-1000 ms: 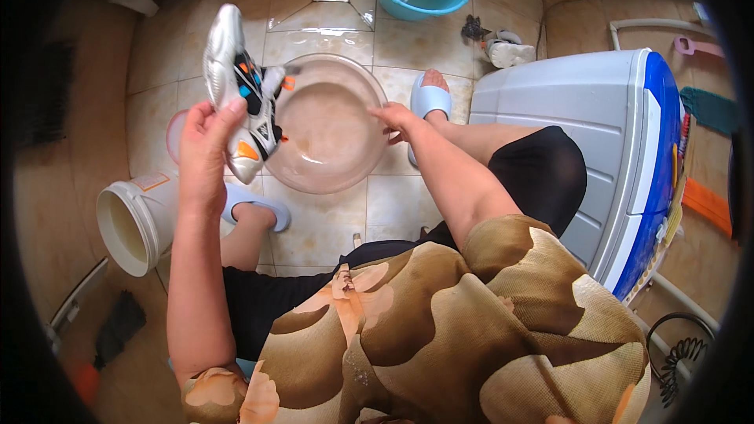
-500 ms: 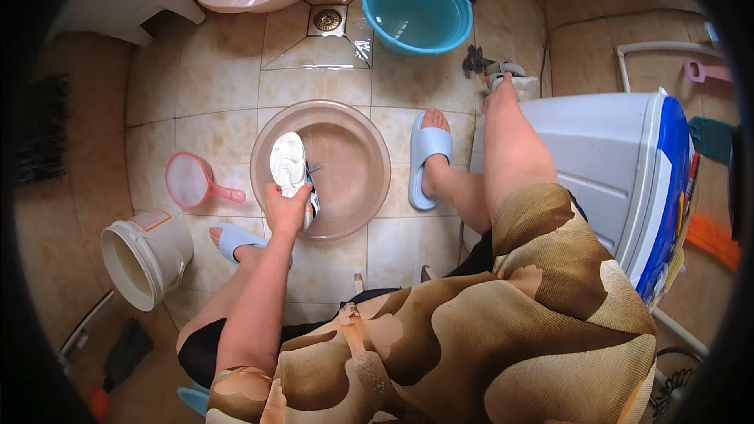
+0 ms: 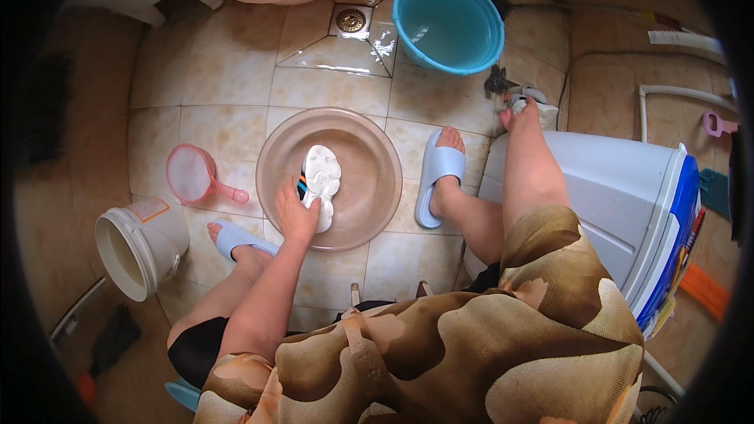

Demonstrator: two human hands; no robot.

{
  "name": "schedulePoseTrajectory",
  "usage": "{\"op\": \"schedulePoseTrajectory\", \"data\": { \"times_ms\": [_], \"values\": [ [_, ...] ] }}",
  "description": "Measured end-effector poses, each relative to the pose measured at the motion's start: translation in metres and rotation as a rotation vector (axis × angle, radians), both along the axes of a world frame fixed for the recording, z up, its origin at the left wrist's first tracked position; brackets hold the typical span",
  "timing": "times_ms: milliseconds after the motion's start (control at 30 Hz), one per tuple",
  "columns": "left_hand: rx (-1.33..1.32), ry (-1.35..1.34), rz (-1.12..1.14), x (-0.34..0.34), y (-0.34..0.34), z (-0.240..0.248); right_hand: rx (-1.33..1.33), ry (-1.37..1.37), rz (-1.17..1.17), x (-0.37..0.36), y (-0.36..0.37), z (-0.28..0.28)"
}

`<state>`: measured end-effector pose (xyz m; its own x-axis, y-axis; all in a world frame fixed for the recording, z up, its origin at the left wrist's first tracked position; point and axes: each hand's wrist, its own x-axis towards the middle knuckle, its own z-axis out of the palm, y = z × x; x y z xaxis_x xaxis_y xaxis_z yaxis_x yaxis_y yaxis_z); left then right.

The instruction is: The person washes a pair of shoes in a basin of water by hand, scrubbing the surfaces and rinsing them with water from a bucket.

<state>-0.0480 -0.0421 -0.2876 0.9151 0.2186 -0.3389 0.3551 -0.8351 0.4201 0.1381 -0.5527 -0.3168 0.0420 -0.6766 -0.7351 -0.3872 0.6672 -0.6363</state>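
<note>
Two shoes, one near each hand: the first lies sole up in the basin [image 3: 369, 165], on its left side, where half a second ago the left hand [image 3: 297, 210] had it gripped. Now that hand's fingers are loosely open and extended along the left side of the white shoe [image 3: 323, 177], the thumb apart from them and overlapping its sole; whether it touches cannot be told. A second ago this shoe was held up in the air and the right hand [image 3: 522, 112] was at the basin's rim. Now the right hand is at the grey-white shoe [image 3: 545, 117] beyond the washer [image 3: 581, 180], its fingers partly bent; how firmly they hold it cannot be told.
</note>
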Motion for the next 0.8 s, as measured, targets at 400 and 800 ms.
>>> {"op": "schedulePoseTrajectory", "data": {
  "times_ms": [400, 800],
  "values": [
    [-0.081, -0.157, 0.14, 0.04, -0.005, 0.067, 0.038, -0.249, 0.012, 0.002, 0.017, 0.092],
    [-0.725, 0.429, 0.6, -0.066, 0.078, -0.018, 0.397, -0.797, 0.312, -0.019, 0.146, 0.303]
  ]
}}
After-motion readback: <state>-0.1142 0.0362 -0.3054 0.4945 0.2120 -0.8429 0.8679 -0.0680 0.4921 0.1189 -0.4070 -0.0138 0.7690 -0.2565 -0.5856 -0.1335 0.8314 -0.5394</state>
